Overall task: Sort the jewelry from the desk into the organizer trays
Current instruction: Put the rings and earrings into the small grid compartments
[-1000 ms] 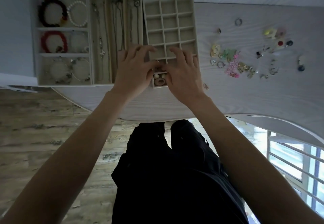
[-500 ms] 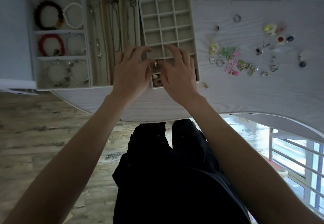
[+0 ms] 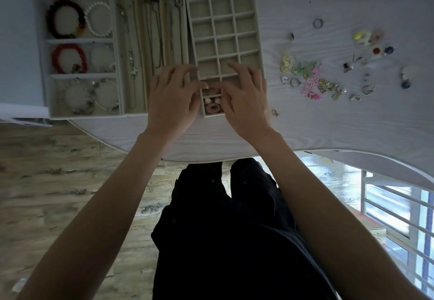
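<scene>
A beige grid tray (image 3: 223, 26) lies on the white desk (image 3: 352, 126), most of its compartments bare. My left hand (image 3: 172, 100) and my right hand (image 3: 245, 97) hover over its near-left corner. Their fingertips meet on a small pink earring (image 3: 212, 90) in the second compartment from the near end and pinch it from both sides. The nearest compartment holds white beads and a pink ring-shaped piece (image 3: 213, 108). Loose earrings and rings (image 3: 311, 83) lie scattered on the desk to the right.
Left of the grid tray stand a necklace tray (image 3: 138, 29) and a bracelet tray (image 3: 77, 40), both filled. A silver ring (image 3: 317, 23) lies far right and a small clasp (image 3: 275, 113) sits close to my right hand. The desk's curved front edge (image 3: 211, 156) runs just below my wrists.
Both hands stay together over the same corner of the grid tray. Their fingertips have dipped slightly toward the compartment with the pink earring.
</scene>
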Available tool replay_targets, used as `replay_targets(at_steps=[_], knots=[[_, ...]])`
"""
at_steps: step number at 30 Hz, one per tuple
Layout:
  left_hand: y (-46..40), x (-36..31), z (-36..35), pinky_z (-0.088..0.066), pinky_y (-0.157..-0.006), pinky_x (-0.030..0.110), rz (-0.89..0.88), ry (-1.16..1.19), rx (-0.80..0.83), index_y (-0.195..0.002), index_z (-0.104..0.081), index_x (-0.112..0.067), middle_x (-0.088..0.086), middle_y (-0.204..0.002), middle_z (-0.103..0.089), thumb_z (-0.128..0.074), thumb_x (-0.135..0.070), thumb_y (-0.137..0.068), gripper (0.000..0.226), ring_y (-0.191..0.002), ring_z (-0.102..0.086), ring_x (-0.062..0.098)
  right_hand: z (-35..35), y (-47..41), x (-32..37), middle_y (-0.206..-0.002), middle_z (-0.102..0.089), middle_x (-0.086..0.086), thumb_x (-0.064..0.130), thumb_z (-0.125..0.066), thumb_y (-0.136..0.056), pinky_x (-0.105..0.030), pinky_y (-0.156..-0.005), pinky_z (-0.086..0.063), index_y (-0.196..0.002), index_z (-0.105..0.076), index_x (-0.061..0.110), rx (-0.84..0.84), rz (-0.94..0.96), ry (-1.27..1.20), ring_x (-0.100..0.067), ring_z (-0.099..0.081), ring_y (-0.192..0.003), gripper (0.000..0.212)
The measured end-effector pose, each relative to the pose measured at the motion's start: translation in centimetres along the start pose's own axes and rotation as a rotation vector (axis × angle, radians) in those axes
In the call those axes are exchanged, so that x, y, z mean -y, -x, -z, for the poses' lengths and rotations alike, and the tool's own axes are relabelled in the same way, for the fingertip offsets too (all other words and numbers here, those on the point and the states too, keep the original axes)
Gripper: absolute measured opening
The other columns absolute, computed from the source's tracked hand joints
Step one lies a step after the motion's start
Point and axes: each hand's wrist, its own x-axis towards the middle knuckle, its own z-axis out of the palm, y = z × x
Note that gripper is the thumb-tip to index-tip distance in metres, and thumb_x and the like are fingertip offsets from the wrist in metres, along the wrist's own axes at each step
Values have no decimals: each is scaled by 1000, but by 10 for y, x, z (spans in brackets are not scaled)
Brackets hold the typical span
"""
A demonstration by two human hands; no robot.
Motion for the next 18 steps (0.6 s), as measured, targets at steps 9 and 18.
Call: replay_targets(at_steps=[9,18], knots=[[-4,-2,-4,-34,-89,44,-75,-187,57,-92,-74,-15,2,-127,-58,-54,-19,-84,21,-116,-35,24,0,-1,4,-135,-50,-9,19,-53,-80,-41,-93,-33,-93,-74,21,108,16,96,-32,-42,-123,25],[-3,0,-4,-34,-91,47,-93,-188,33,-108,-67,-21,4,-132,-54,-57,-16,-82,29,-119,-37,28,-4,-9,3,-139,-47,-12,21,-59,-79,-43,-98,-35,-92,-71,14,113,111,325,-31,-40,-128,18]])
